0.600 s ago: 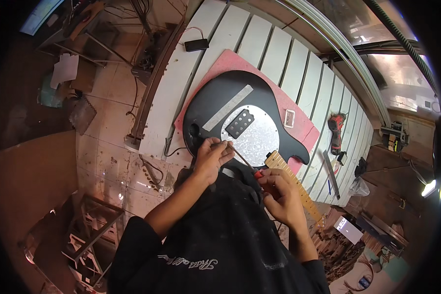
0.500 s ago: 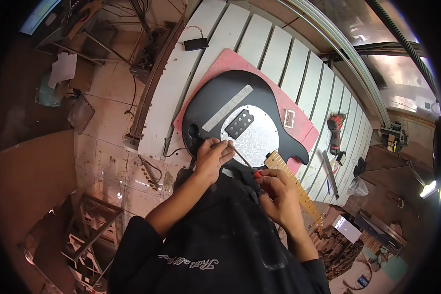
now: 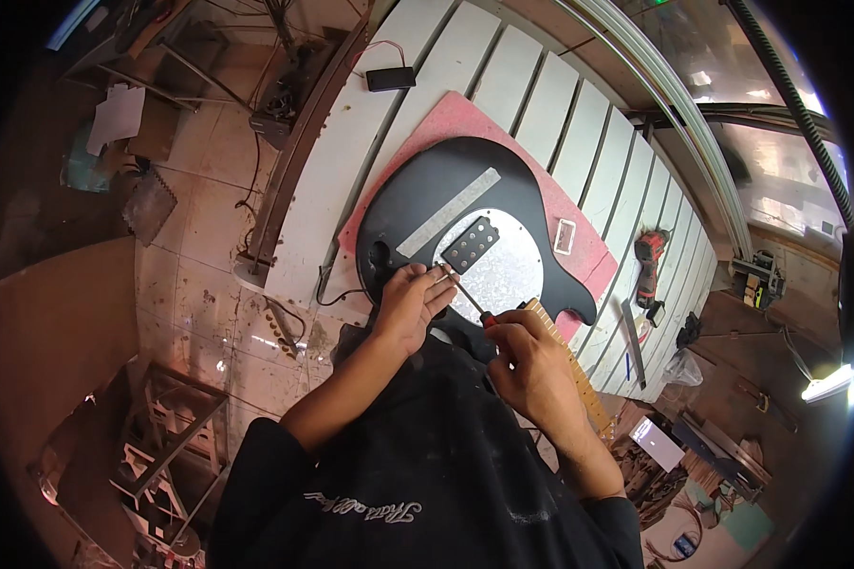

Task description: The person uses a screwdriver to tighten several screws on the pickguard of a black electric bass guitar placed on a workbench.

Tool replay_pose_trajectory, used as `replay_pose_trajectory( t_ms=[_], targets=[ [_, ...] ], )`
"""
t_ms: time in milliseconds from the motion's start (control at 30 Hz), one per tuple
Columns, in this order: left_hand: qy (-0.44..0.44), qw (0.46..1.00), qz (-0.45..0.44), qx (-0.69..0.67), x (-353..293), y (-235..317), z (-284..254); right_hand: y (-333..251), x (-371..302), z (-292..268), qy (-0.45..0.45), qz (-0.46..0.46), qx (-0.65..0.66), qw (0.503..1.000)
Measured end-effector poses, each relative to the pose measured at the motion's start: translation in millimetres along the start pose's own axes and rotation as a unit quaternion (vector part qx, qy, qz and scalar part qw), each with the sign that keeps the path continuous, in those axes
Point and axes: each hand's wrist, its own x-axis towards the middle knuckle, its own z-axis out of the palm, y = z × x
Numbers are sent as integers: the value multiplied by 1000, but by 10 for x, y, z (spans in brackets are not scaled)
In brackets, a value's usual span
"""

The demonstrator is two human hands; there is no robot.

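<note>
A dark electric guitar [image 3: 503, 166] lies on a pink pad, its maple neck [image 3: 593, 406] running toward the lower right. Its round pearly pickguard [image 3: 503, 275] bears a black pickup [image 3: 471, 245] with metal pole pieces. My right hand [image 3: 536, 370] is closed round the red handle of a screwdriver [image 3: 472, 302], whose shaft slants up and left over the pickguard. At its tip my left hand [image 3: 410, 308] has thumb and fingers pinched together near the pickguard's edge; whatever they hold is too small to make out.
The pink pad [image 3: 446, 114] lies on a white slatted table [image 3: 565, 109]. A black box with wires [image 3: 390, 79] sits at the far left. Toward the right are a small cream frame [image 3: 565, 236], a red power tool [image 3: 649, 261] and a long metal blade [image 3: 633, 341].
My right hand has shifted up and left and wraps further over the screwdriver's handle. The left hand keeps its pinch near the tip. The whole view has shifted slightly.
</note>
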Motion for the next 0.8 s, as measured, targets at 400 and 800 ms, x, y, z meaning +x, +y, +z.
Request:
replay_pose_trajectory(
  t_ms=[400, 800],
  targets=[
    [-9, 999, -18, -37, -21, 92, -19, -181, 220, -130, -53, -21, -47, 997],
    [-14, 997, -37, -62, 15, 115, -52, -296, 390, -152, -89, -41, -107, 989]
  ],
)
